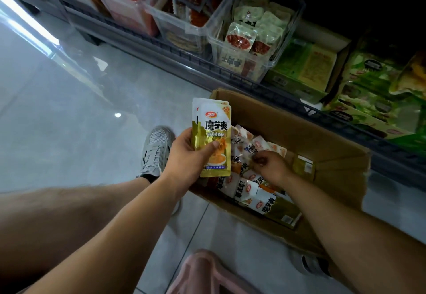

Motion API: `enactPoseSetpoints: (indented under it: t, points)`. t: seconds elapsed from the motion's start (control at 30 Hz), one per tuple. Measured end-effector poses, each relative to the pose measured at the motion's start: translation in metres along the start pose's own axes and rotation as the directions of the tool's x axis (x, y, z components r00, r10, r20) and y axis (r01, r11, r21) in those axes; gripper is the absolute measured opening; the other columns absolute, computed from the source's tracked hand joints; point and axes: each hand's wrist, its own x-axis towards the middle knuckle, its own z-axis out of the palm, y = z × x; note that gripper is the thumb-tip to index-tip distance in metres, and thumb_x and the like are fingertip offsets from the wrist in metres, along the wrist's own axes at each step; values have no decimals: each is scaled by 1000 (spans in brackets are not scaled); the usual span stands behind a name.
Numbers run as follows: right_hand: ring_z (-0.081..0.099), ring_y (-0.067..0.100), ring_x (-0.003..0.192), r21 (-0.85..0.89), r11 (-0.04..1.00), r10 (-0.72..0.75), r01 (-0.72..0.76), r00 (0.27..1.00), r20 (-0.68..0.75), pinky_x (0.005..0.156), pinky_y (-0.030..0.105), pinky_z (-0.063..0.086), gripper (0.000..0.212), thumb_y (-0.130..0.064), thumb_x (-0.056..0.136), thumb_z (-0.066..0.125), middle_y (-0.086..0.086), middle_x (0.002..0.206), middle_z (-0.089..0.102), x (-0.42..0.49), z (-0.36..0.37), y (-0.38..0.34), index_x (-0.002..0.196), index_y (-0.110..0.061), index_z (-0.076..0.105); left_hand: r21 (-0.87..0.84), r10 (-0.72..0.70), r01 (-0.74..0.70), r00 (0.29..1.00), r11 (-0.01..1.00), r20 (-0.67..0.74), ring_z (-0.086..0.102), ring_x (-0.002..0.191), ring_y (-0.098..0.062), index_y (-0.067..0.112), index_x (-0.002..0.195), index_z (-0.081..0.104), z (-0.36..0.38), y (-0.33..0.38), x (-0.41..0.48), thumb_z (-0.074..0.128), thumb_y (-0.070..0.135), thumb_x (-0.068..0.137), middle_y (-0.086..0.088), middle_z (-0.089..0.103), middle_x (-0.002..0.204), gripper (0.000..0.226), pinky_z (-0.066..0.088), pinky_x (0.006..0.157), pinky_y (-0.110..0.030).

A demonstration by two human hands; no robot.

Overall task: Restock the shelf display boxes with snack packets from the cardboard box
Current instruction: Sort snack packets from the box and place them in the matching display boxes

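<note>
Gathering step: my left hand (186,153) clasps a stack of gold-and-white foil snack packets (213,132) over the open brown cardboard box (288,118), right hand (270,167) fingers pinching a loose packet (248,149) inside (next, I judge, adding it to the stack).

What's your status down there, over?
Left hand holds gold packets upright. Right hand down in cardboard box among loose packets, grip unclear. Nothing blocking the shelf.

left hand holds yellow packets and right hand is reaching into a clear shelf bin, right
No: the head view shows the right hand in the cardboard box, among loose packets, not in a shelf bin. The left hand does hold yellow packets.
</note>
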Motion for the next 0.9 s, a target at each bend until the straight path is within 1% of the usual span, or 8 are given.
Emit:
enactPoseSetpoints:
  t: [0.13, 0.23, 0.43, 0.5, 0.6, 0.77, 0.83, 0.9]
  points:
    - [65, 25, 93, 48, 998, 48, -45, 997, -65, 84, 34, 54, 21, -11, 81, 81, 0, 86, 65, 10, 13, 3, 85, -24, 64, -26, -5, 5, 1000, 1000, 1, 78, 94, -20, 15, 125, 61, 2, -1, 3, 72, 10, 93, -2, 79, 108, 34, 64, 81, -40]
    - [61, 20, 93, 65, 997, 40, -36, 997, -69, 83, 29, 50, 26, -8, 86, 76, -1, 91, 65, 11, 11, 0, 74, -27, 62, -47, -13, 13, 1000, 999, -6, 78, 94, -21, 17, 123, 62, 3, 0, 5, 71, 10, 93, -3, 79, 107, 31, 64, 81, -41]
    - [60, 18, 92, 272, 960, 115, -68, 981, -159, 73, 28, 45, 5, -18, 98, 63, 5, 106, 66, -2, -23, -2, 98, -17, 68, -29, -8, 8, 1000, 1000, -13, 78, 93, -21, 16, 123, 62, 5, 1, 4, 72, 12, 93, -3, 79, 108, 32, 64, 82, -42]
    - [60, 16, 92, 248, 968, 103, -50, 973, -206, 73, 28, 45, 17, -21, 101, 58, 3, 108, 66, -11, -33, -1, 113, -14, 67, -25, -4, 4, 1000, 1000, -20, 78, 94, -21, 16, 123, 62, 5, 1, 3, 72, 12, 93, -4, 79, 108, 32, 63, 83, -43]
    - [57, 10, 81, 216, 976, 57, 15, 944, -324, 62, 25, 40, 14, -23, 104, 52, -2, 99, 64, -28, -44, -7, 109, -20, 64, -33, -2, 1, 1000, 999, -24, 78, 93, -21, 15, 123, 63, 4, 1, 1, 73, 11, 92, -4, 79, 108, 32, 63, 83, -43]
    - [60, 11, 78, 271, 959, 44, 82, 902, -429, 62, 25, 43, 15, -23, 104, 51, -3, 90, 66, -48, -60, -28, 96, -21, 64, -25, -3, 2, 1000, 1000, -10, 78, 90, -20, 19, 119, 63, 5, 1, -3, 73, 12, 92, -4, 79, 105, 30, 64, 82, -43]
    - [68, 17, 86, 451, 891, 139, 54, 913, -384, 76, 33, 55, 16, -21, 103, 52, 2, 97, 72, -51, -65, -35, 96, -21, 67, -26, -6, 6, 1000, 1000, -8, 78, 90, -21, 18, 120, 63, 5, 2, -4, 73, 13, 92, -4, 79, 105, 30, 63, 81, -43]
    - [71, 24, 96, 715, 699, 215, 11, 950, -225, 87, 43, 58, 19, -15, 104, 49, 11, 108, 74, -57, -66, -43, 103, -16, 67, -35, -11, 11, 1000, 999, -5, 78, 89, -21, 18, 121, 62, 6, 2, -4, 73, 12, 93, -4, 79, 106, 30, 64, 78, -40]
